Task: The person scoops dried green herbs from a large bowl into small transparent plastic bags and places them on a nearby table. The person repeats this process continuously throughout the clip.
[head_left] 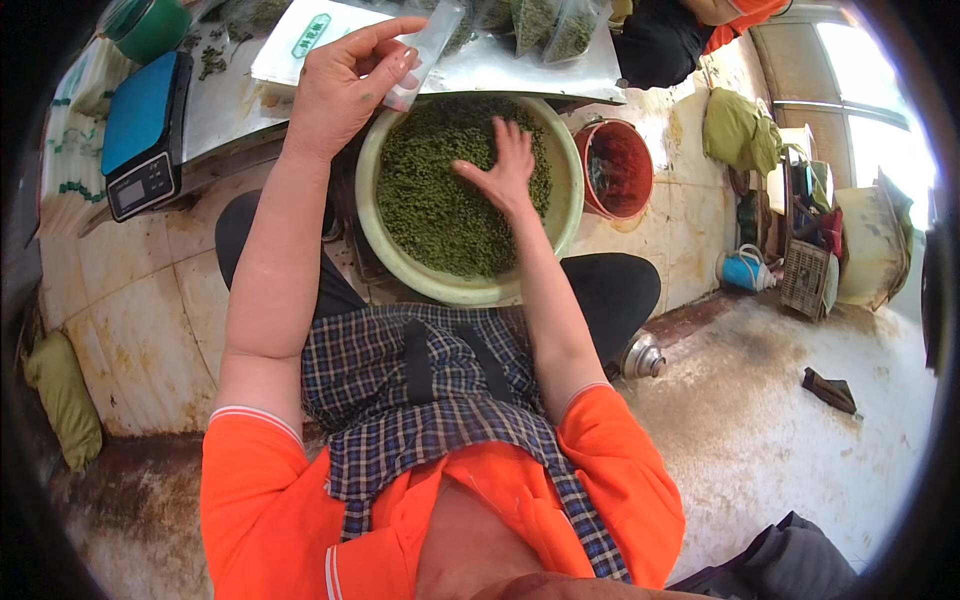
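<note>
My left hand (352,86) pinches a clear plastic bag (441,41) between thumb and fingers, raised over the far left rim of a large pale green basin (568,191). Small green peppercorns (442,210) fill much of the basin. With fingers spread and nothing held, my right hand (506,169) is at the right part of the heap; whether the palm touches it I cannot tell. Behind my left hand, a stack of white printed bags (281,56) lies on the metal table (517,75).
Filled clear bags (568,39) stand along the table. A blue-topped digital scale (136,124) and a green container (150,31) are at left. Right of the basin is a red bucket (619,169). Another person's dark-clothed leg (664,45) is at top right. A metal lidded vessel (643,356) lies beside my knee.
</note>
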`<control>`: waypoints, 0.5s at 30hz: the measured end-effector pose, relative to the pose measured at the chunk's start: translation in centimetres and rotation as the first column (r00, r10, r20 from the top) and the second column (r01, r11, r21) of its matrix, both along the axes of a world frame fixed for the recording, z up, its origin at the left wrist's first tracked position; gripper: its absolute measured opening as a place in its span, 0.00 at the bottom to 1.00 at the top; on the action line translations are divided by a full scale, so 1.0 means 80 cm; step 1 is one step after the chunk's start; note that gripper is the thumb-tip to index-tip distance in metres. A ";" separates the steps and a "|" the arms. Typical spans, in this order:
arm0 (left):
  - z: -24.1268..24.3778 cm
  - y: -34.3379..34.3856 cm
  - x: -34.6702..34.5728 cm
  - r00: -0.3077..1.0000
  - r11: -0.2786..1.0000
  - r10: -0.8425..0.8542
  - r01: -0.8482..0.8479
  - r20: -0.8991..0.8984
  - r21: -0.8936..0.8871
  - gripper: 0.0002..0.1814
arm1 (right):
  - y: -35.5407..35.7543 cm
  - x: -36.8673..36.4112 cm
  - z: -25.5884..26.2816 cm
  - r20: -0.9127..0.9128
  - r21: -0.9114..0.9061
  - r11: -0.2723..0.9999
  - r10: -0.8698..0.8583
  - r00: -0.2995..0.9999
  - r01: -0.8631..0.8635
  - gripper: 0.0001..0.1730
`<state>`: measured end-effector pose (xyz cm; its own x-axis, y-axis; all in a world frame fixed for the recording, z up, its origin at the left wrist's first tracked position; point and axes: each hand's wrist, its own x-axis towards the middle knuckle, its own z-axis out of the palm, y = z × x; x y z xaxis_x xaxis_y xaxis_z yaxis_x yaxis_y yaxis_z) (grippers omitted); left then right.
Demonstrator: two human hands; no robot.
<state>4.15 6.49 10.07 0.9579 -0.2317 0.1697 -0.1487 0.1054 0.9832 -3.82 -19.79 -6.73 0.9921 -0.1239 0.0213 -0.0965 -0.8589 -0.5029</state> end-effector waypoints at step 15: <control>-0.006 -0.001 -0.007 0.913 0.872 -0.277 0.107 -0.300 -0.478 0.16 | 0.106 -0.016 0.026 0.162 -0.193 0.940 0.313 0.936 -0.281 0.37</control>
